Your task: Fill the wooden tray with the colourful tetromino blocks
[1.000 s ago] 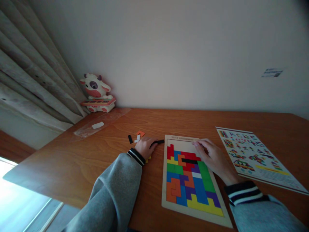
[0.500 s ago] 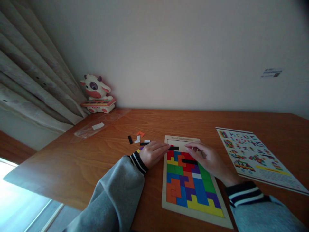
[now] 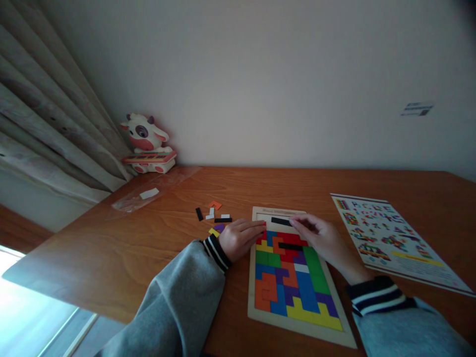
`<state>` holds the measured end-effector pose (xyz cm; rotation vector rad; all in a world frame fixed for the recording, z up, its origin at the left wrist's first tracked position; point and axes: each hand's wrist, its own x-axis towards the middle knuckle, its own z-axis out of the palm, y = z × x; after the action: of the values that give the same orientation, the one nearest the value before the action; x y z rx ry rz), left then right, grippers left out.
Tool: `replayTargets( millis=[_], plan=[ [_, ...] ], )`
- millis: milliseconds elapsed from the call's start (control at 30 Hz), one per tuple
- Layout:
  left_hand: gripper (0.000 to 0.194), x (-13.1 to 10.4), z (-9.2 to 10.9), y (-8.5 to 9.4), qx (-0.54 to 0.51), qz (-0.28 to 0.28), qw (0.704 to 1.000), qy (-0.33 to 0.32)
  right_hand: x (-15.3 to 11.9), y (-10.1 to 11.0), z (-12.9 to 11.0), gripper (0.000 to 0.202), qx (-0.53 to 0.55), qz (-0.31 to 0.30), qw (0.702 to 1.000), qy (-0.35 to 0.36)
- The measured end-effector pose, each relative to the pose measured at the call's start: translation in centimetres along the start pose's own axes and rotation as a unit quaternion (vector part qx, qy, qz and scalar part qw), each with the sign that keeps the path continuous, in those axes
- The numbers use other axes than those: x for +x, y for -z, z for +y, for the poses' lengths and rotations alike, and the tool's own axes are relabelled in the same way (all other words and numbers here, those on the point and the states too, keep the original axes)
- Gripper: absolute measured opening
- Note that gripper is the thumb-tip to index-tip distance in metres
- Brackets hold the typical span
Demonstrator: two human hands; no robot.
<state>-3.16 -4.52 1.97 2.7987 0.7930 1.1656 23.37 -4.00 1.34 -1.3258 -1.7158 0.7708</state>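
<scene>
Right hand [image 3: 327, 242] is pinching a black bar [image 3: 280, 221] by one end, over the puzzle board [image 3: 297, 326] up top; left hand [image 3: 238, 240] is reaching over its left edge, fingers together, can't tell if gripping.

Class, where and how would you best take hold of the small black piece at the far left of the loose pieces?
Probably pinch its two long edges mid-length, coming from above on its left. The small black piece is narrow and straight, appears flat on the tabletop, and its left side faces bare wood.
</scene>
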Motion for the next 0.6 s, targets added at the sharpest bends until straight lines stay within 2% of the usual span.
replayTargets(
  millis=[67, 167, 400, 600],
  plan=[
    [0.023, 0.0, 0.0, -0.1, -0.011, 0.002, 1.0, 0.026, 0.1, 0.1, 0.8, 0.037, -0.038, 0.023, 0.999, 0.003],
    [0.021, 0.2, 0.1, -0.1, -0.002, -0.011, 0.999, 0.047, 0.2, -0.1, 1.4, 0.035, -0.082, 0.015, 0.996, 0.022],
    [0.018, 0.5, 0.1, 0.0, 0.043, 0.011, 0.998, 0.039, 0.4, -0.7, 1.4, 0.025, -0.145, -0.016, 0.982, 0.123],
    [0.022, 0.4, 0.3, 0.2, 0.082, 0.023, 0.993, 0.079, 0.0, -0.9, 1.2, 0.026, -0.15, -0.008, 0.977, 0.148]
  ],
)
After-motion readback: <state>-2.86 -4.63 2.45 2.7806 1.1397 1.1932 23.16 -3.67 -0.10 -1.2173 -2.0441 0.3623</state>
